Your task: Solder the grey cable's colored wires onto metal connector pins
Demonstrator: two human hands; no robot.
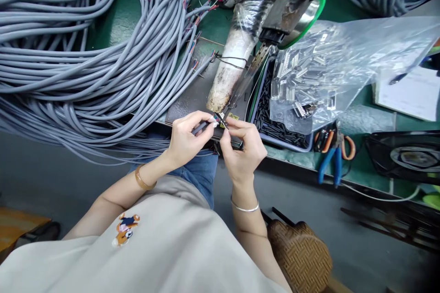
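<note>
My left hand (pixel 190 137) is closed in a pinch around the end of a grey cable (pixel 202 127). Thin coloured wires fan out from this end beside a small metal multi-pin connector (pixel 220 118). My right hand (pixel 243 144) pinches the connector from the other side between thumb and fingers. Just above the fingertips, a soldering iron (pixel 252 66) points down from its mount. Close to its left hangs the wrapped, stained mouth of a flexible duct (pixel 223 80). Fine detail where the wires meet the connector is too small to tell.
Stripped grey cables (pixel 137 64) lie heaped on the left. On the right stand a bin of small black pieces (pixel 263 110), a plastic bag of metal connectors (pixel 309 68), blue-handled pliers (pixel 332 160) and a black fan (pixel 409 153). A woven stool (pixel 302 256) stands below.
</note>
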